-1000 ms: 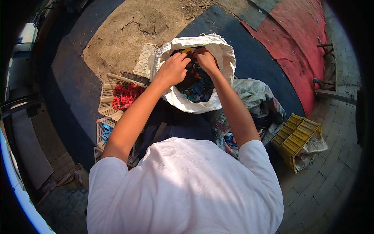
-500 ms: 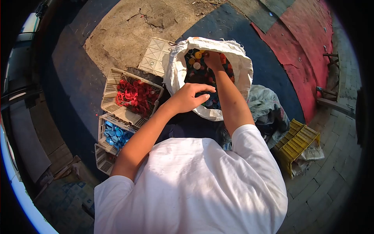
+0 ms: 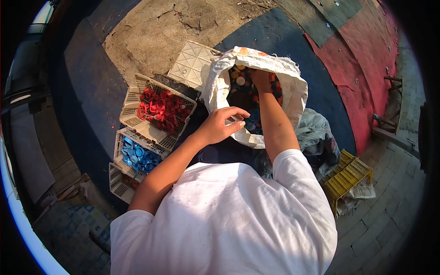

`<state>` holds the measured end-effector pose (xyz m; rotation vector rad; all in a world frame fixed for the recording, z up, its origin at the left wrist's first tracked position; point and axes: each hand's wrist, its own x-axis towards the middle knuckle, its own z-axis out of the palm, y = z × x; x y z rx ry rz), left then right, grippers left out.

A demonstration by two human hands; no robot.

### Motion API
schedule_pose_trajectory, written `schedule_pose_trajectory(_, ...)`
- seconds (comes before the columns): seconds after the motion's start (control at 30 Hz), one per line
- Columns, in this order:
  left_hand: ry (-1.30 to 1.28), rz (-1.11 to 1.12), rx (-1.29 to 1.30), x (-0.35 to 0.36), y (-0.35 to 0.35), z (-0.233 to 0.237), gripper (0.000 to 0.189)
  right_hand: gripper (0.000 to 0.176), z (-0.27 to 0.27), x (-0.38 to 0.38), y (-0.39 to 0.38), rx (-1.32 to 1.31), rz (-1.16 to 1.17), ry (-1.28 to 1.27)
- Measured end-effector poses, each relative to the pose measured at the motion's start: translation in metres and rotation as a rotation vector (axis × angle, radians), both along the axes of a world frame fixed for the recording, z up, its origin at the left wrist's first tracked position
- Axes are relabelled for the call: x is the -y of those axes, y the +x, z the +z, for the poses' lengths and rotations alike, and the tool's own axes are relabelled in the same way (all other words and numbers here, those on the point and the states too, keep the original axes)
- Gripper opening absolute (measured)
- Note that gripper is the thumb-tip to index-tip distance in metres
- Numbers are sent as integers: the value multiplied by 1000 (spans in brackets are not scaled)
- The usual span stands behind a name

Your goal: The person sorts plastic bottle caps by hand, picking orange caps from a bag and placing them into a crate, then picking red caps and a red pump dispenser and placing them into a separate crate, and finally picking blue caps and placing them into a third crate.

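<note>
A white woven sack [image 3: 293, 87] stands open in front of me, with many plastic bottle caps [image 3: 241, 81] of mixed colours inside. My right hand [image 3: 260, 78] reaches deep into it, among the caps near the far side; its fingers are in shadow and hidden. At the sack's near left rim hovers my left hand [image 3: 223, 123], its fingers loosely curved and the thumb apart, holding nothing. Left of the sack, one crate [image 3: 134, 117] holds red plastic caps and rings [image 3: 162, 110]. Just nearer to me, a second crate [image 3: 120, 149] holds blue caps [image 3: 137, 156].
A third crate [image 3: 118, 183] sits nearest me on the left, and a pale crate [image 3: 190, 64] lies behind the sack. To the right are a crumpled grey-green bag [image 3: 316, 126] and a yellow crate [image 3: 347, 176]. Dark blue and red mats [image 3: 362, 91] cover the ground.
The view has shifted slightly, so the sack appears a little lower and to the right. My left hand's fingers have curled in somewhat; my right hand remains inside the sack.
</note>
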<state>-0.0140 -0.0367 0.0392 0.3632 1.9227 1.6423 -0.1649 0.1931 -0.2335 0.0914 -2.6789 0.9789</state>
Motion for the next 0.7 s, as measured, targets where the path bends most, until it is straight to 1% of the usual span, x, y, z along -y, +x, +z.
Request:
schedule_pose_trajectory(0.1,-18,32,48,-6,-2,1,26,35,8,-4,14,348,-125,-461)
schedule_pose_trajectory(0.2,-64,81,-3,-11,-3,-8,23,28,37,-8,37,315,-217,-367)
schedule_pose_trajectory(0.3,-145,22,-107,-13,-7,-4,24,26,85,-11,60,634,-289,-717)
schedule_pose_trajectory(0.33,-128,43,-52,-14,-8,-4,24,22,103,-9,72,593,-314,-684)
schedule_pose_trajectory(0.43,-4,190,79,-20,-10,-24,26,19,140,-5,111,608,-338,-1054)
schedule_pose_trajectory(0.47,47,247,160,-23,-12,-27,32,17,149,-3,120,631,-373,-1147)
schedule_pose_trajectory(0.53,92,337,179,-32,-18,-36,38,14,161,1,138,683,-440,-1333)
schedule_pose_trajectory(0.57,116,390,193,-39,-22,-39,40,14,167,0,145,679,-384,-1352)
schedule_pose_trajectory(0.67,1,325,202,-55,-34,-52,42,15,179,0,162,666,-234,-1384)
schedule_pose_trajectory(0.7,22,272,219,-57,-37,-57,43,15,183,1,165,659,-231,-1393)
